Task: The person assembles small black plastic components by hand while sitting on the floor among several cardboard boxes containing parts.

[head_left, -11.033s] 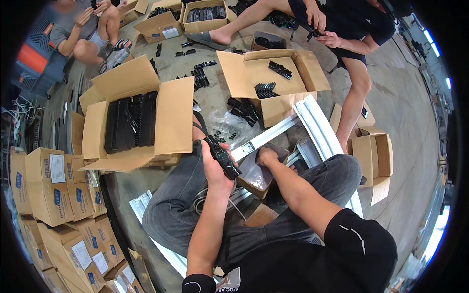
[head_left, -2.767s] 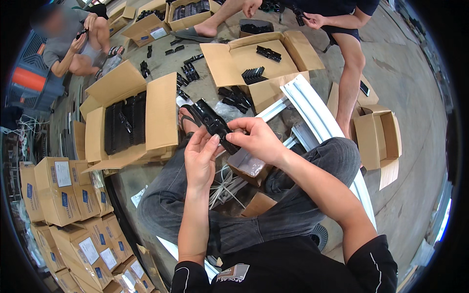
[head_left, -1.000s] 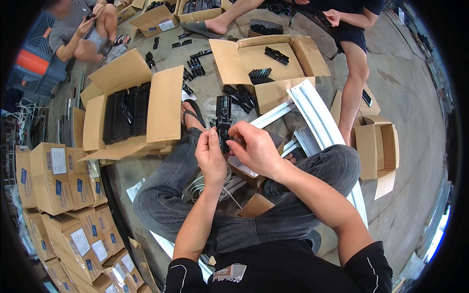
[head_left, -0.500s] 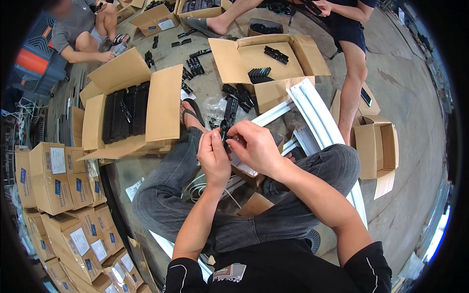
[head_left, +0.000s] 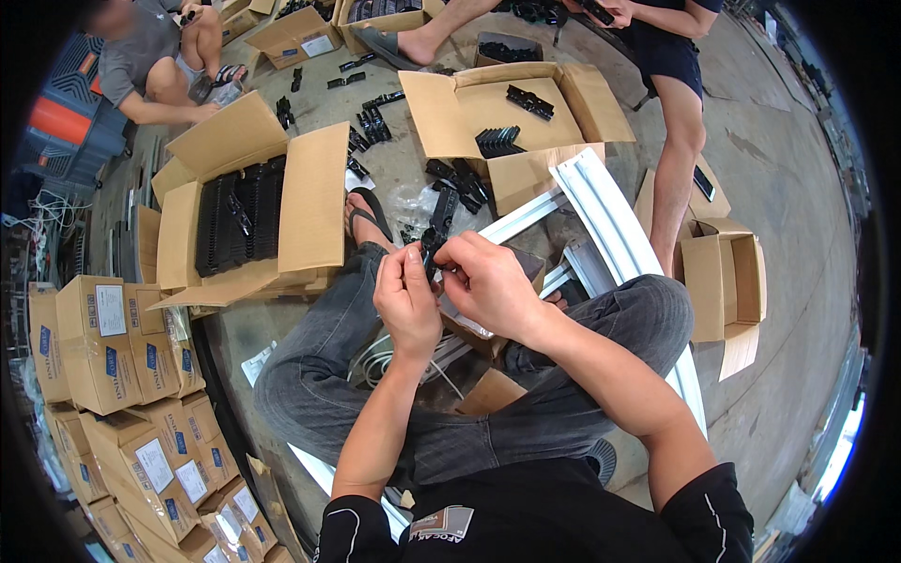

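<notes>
A long black plastic part (head_left: 438, 231) stands roughly upright between my hands, its lower end hidden by my fingers. My left hand (head_left: 409, 298) is closed around it from the left, thumb pointing up along it. From the right, my right hand (head_left: 488, 281) pinches at the same part with thumb and bent forefinger. Whether a smaller piece sits in that pinch cannot be made out. Just below my hands, between my legs, is a small carton (head_left: 535, 266), partly covered. More black plastic parts (head_left: 458, 180) lie on the floor beyond, beside crumpled clear plastic (head_left: 410, 204).
An open carton (head_left: 319, 202) packed with black parts stands left, another carton (head_left: 449, 116) farther off. White metal profiles (head_left: 605, 211) slant across at right. Stacked cartons (head_left: 113, 361) fill the lower left. Two people work opposite; an open box (head_left: 718, 281) and phone (head_left: 704, 184) lie right.
Both hands have shifted very slightly left with the black part. My grip looks much the same.
</notes>
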`<state>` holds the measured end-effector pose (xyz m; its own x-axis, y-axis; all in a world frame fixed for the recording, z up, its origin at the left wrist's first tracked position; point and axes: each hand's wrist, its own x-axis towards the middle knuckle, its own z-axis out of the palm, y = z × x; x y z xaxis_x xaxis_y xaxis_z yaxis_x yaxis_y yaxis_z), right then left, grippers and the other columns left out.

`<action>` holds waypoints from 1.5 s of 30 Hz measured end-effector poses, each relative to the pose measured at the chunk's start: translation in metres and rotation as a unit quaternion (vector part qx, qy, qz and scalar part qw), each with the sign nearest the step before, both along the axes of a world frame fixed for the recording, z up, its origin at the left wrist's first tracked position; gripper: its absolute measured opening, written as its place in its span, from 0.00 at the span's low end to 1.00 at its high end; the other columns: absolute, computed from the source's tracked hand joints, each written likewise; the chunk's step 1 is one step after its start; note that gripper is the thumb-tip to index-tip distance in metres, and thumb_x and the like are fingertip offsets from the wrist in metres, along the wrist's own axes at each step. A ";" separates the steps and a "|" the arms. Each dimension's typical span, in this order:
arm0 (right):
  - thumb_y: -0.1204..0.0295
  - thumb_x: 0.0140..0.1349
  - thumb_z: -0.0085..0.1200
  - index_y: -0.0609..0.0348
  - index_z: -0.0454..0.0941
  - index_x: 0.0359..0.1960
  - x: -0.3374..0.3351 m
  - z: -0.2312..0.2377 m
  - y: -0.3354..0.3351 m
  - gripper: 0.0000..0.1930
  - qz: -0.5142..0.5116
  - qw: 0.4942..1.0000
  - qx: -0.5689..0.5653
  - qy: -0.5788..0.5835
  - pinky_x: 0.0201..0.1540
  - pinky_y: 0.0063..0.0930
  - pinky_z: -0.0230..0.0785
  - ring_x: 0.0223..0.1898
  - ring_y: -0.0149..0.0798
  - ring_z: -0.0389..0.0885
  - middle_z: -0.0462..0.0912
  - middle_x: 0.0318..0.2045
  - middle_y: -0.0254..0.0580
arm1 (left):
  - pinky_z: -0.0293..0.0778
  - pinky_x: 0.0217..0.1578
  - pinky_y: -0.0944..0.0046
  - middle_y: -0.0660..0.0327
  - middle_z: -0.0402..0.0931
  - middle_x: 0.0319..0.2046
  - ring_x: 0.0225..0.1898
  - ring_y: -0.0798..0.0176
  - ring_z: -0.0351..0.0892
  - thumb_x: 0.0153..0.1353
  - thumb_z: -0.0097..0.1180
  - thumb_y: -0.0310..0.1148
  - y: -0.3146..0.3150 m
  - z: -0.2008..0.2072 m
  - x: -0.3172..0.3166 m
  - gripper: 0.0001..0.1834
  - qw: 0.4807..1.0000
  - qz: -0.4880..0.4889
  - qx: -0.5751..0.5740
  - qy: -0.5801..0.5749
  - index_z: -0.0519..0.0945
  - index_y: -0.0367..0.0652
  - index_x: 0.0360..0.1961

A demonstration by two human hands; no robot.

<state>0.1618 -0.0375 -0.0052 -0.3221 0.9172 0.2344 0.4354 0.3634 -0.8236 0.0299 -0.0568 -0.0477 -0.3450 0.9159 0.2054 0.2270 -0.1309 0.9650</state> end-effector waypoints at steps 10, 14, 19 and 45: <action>0.74 0.57 0.60 0.62 0.74 0.31 0.000 -0.005 0.000 0.07 -0.005 0.997 0.058 -0.058 0.33 0.46 0.73 0.30 0.55 0.79 0.77 0.29 0.49 | 0.61 0.17 0.75 0.68 0.72 0.25 0.17 0.79 0.65 0.75 0.47 0.37 0.000 -0.016 -0.007 0.15 0.999 -0.002 -0.023 -0.038 0.78 0.34 0.42; 0.70 0.61 0.59 0.61 0.74 0.29 0.000 -0.009 0.000 0.09 -0.007 0.994 0.060 -0.090 0.32 0.46 0.74 0.29 0.54 0.80 0.77 0.27 0.48 | 0.61 0.16 0.75 0.68 0.72 0.25 0.17 0.79 0.65 0.75 0.47 0.37 0.000 -0.013 -0.005 0.15 0.999 -0.003 -0.025 -0.037 0.78 0.34 0.42; 0.67 0.63 0.57 0.62 0.73 0.28 0.001 -0.006 0.000 0.11 -0.006 0.990 0.059 -0.131 0.32 0.46 0.74 0.28 0.55 0.81 0.77 0.26 0.49 | 0.61 0.16 0.75 0.68 0.72 0.25 0.18 0.79 0.65 0.75 0.47 0.37 0.001 -0.006 -0.002 0.15 1.000 0.002 -0.008 -0.017 0.78 0.34 0.42; 0.66 0.66 0.53 0.63 0.72 0.33 -0.001 0.003 -0.001 0.12 -0.005 0.994 0.088 -0.072 0.31 0.49 0.74 0.27 0.58 0.81 0.79 0.26 0.53 | 0.70 0.36 0.70 0.64 0.77 0.32 0.34 0.74 0.71 0.74 0.48 0.36 -0.003 0.012 0.000 0.16 0.997 -0.003 -0.051 -0.053 0.79 0.32 0.41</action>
